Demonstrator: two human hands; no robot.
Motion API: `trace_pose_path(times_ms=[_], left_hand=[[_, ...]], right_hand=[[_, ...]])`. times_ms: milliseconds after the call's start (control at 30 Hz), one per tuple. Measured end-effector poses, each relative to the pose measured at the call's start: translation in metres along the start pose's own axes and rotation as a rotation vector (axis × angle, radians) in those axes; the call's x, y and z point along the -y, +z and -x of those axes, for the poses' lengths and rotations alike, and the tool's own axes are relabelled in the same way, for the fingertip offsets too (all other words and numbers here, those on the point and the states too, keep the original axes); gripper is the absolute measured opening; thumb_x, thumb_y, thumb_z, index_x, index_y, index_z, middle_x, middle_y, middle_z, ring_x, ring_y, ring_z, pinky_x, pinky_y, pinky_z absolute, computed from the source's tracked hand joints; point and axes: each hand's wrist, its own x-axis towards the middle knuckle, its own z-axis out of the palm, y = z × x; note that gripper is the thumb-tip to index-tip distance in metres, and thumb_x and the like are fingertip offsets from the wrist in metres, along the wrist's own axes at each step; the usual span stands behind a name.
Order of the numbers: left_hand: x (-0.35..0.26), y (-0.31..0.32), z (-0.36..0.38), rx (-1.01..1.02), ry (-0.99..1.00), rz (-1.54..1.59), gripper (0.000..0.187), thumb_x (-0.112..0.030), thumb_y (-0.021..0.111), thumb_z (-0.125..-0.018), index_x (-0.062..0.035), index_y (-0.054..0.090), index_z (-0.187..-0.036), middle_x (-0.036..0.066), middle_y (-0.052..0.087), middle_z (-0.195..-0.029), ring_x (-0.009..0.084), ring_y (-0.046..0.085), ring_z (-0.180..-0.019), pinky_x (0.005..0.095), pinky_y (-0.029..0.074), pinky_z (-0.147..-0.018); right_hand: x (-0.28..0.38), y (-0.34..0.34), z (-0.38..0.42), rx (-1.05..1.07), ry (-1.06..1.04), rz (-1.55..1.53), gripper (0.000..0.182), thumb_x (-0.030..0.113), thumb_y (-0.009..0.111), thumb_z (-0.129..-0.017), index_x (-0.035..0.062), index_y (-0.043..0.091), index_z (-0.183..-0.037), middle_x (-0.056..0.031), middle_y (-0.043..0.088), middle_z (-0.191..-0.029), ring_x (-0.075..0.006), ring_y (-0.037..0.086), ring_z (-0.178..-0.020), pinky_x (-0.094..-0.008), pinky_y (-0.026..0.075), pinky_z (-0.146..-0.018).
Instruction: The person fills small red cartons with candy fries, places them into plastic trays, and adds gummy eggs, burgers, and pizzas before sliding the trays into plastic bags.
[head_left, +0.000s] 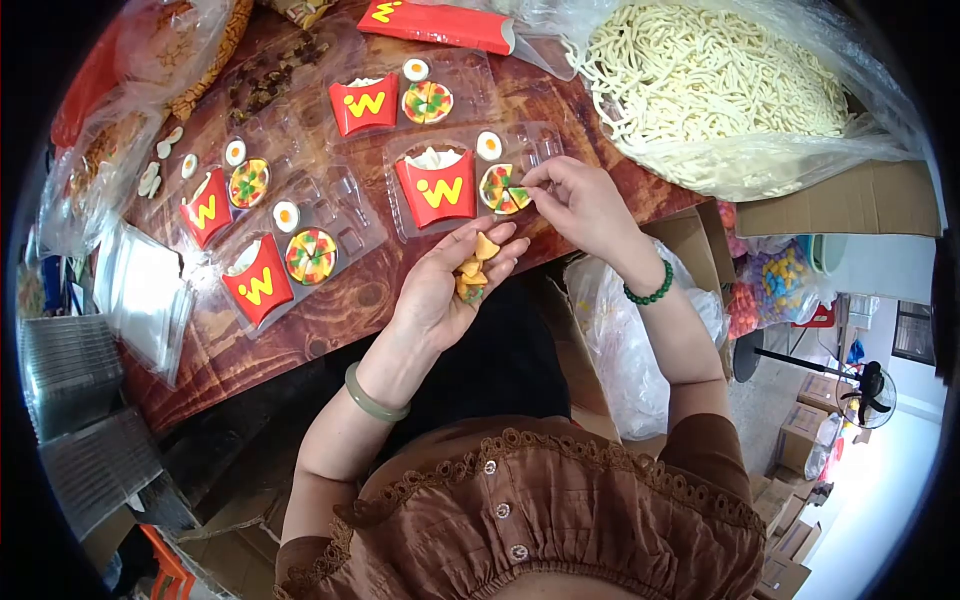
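Observation:
My left hand (428,290) is palm up, fingers curled around several small toy pizza slices (472,284). My right hand (588,208) pinches a toy pizza slice (519,197) at the toy pizza (494,186), which lies in a clear plastic tray (402,222). In that same tray are a red fries box (436,190) with a yellow W and a toy fried egg (489,146). Behind it, another tray carries a fries box (362,104), a toy egg (415,70) and a toy pizza (428,102).
To the left, more fries boxes (258,278) and toy pizzas (311,256) lie in trays. A big plastic bag of pale strips (725,75) stands at the right. Stacked clear trays (75,365) are at the far left. A fan (872,394) stands beyond on the right.

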Motion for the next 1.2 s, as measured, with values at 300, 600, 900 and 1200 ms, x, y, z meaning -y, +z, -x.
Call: trace_pose_path(times_ms=[300, 600, 900, 1200], left_hand=[[-0.002, -0.001, 0.001, 0.044, -0.014, -0.011, 0.037, -0.021, 0.032, -0.101, 0.0020, 0.039, -0.130, 0.015, 0.056, -0.120, 0.0280, 0.057, -0.111, 0.0348, 0.051, -0.091], [-0.002, 0.002, 0.000, 0.075, -0.050, -0.014, 0.039, -0.021, 0.036, -0.100, 0.0026, 0.039, -0.131, 0.018, 0.052, -0.127, 0.0298, 0.056, -0.113, 0.0354, 0.049, -0.093], [-0.005, -0.003, -0.002, 0.056, -0.033, 0.009, 0.041, -0.018, 0.036, -0.100, 0.0056, 0.035, -0.134, 0.021, 0.046, -0.133, 0.0346, 0.049, -0.121, 0.0350, 0.049, -0.095], [-0.004, -0.005, -0.004, 0.052, -0.030, 0.011, 0.041, -0.017, 0.036, -0.100, 0.0049, 0.035, -0.134, 0.021, 0.046, -0.133, 0.0353, 0.048, -0.122, 0.0348, 0.050, -0.094]], right_hand=[[0.010, -0.004, -0.002, 0.045, -0.095, 0.029, 0.013, 0.010, 0.068, -0.081, 0.0047, 0.066, -0.093, -0.0041, 0.057, -0.079, -0.0126, 0.058, -0.070, -0.0266, 0.046, -0.059], [0.036, -0.021, 0.002, 0.204, 0.117, -0.327, 0.012, 0.008, 0.066, -0.085, -0.0012, 0.060, -0.088, 0.0000, 0.062, -0.082, -0.0026, 0.053, -0.068, -0.0204, 0.045, -0.060], [-0.014, 0.006, -0.014, 0.006, -0.338, 0.072, 0.014, 0.009, 0.067, -0.080, 0.0022, 0.064, -0.092, -0.0101, 0.060, -0.084, -0.0264, 0.059, -0.078, -0.0346, 0.048, -0.069], [-0.020, 0.005, -0.018, -0.038, -0.327, 0.182, 0.010, 0.005, 0.065, -0.081, 0.0034, 0.063, -0.091, -0.0095, 0.060, -0.084, -0.0262, 0.058, -0.074, -0.0330, 0.048, -0.065]])
